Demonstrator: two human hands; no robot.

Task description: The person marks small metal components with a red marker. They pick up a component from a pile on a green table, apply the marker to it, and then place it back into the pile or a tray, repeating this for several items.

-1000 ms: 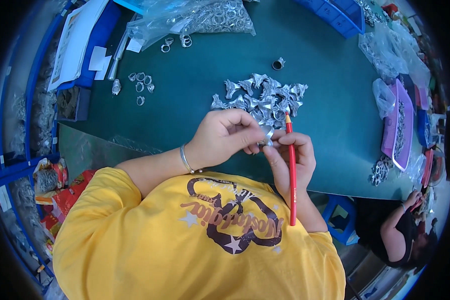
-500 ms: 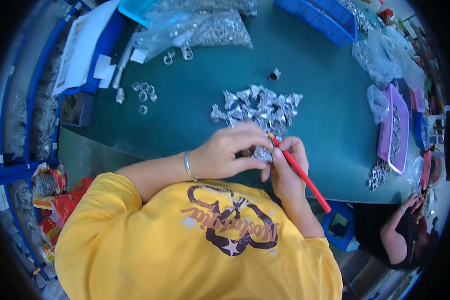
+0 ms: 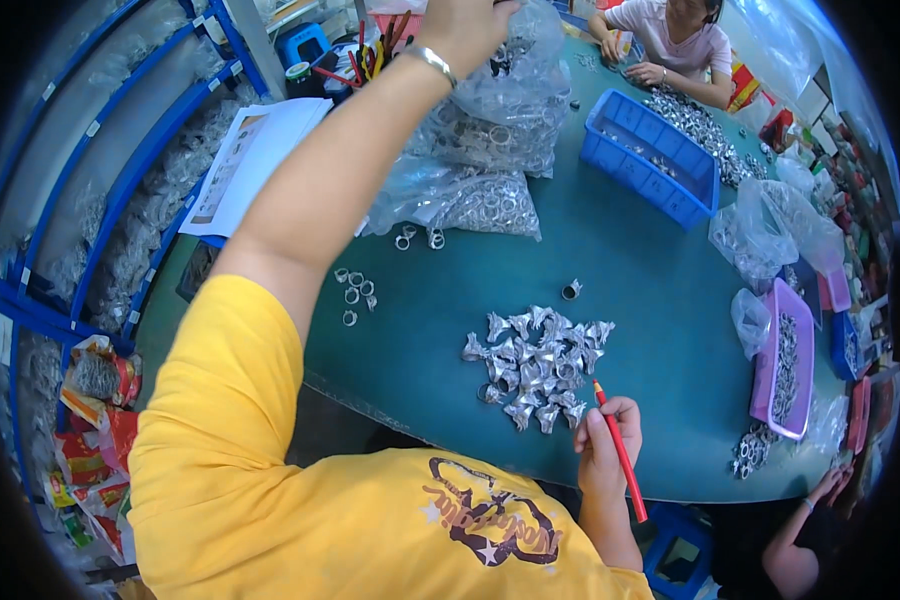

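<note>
My right hand (image 3: 607, 437) is closed around a red pencil (image 3: 632, 487) at the table's near edge, the tip pointing up toward a pile of silver metal rings (image 3: 535, 365). These rings have broad, sculpted tops and lie heaped just beyond that hand. My left arm stretches far across the table, and my left hand (image 3: 467, 38) is partly cut off by the top edge, above clear plastic bags (image 3: 500, 135) of rings. Its fingers are mostly out of view. One separate ring (image 3: 571, 290) stands behind the pile.
Several loose rings (image 3: 353, 295) lie left of the pile. A blue bin (image 3: 650, 160) stands at the back, a purple basket (image 3: 760, 385) at the right. Blue shelving (image 3: 50, 315) lines the left side. Across the table sits another person (image 3: 675, 45); a further person's arm (image 3: 795, 545) shows lower right.
My left hand has left the ring both hands were at and reached far forward over the bags. My right hand keeps the pencil. The view has shifted, showing more of the far table.
</note>
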